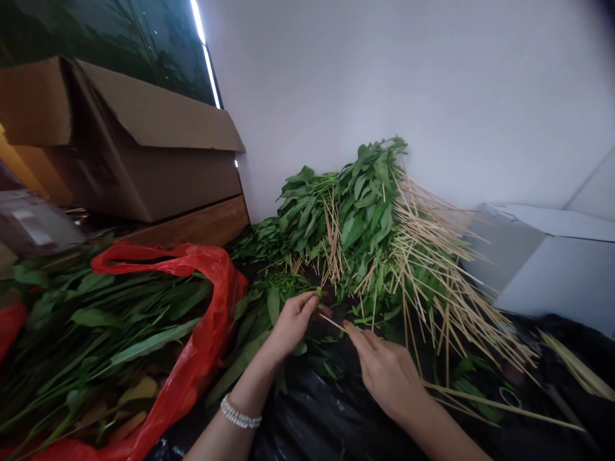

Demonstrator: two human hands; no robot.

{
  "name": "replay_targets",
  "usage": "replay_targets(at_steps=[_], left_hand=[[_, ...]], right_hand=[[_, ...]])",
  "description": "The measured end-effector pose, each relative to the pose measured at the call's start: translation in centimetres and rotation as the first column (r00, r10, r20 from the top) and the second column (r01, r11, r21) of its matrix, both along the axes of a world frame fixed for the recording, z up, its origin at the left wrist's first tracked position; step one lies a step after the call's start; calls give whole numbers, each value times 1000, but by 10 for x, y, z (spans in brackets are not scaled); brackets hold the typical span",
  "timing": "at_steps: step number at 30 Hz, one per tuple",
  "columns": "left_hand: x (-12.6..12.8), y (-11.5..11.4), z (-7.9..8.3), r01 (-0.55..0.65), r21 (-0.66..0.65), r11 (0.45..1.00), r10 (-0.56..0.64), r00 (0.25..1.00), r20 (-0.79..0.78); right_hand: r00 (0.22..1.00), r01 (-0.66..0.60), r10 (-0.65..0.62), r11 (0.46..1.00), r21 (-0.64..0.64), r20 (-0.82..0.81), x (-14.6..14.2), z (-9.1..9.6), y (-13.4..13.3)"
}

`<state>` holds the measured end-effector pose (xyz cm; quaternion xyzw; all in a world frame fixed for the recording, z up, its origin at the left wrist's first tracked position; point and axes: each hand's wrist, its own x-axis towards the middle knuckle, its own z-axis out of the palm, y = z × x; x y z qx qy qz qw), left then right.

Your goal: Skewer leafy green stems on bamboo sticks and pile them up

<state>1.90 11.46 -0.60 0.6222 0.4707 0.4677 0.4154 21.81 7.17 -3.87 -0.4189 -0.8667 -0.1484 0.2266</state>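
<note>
My left hand, with a beaded bracelet on its wrist, pinches a small green leaf piece between thumb and fingers. In my right hand is a thin wooden skewer, gripped near one end and pointing toward the left hand. Whether its tip touches the left fingers I cannot tell. Just beyond both hands lie cut green stem pieces. Behind them, leafy greens are heaped against the wall, with many skewers sticking out to the right.
A red plastic bag full of long leaves lies open at left. An open cardboard box stands behind it. At right is a white box. Black plastic sheeting covers the surface below my hands. More skewers lie far right.
</note>
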Motion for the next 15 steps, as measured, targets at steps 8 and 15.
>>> replay_targets(at_steps=[8,15], left_hand=[[1,3,-9,-24,-83,996,35,990,139],[4,-2,-1,47,-126,991,-17,974,228]], right_hand=[[993,-45,56,993,113,-99,2,5,1],[990,41,-12,977,209,-140,7,4,5]])
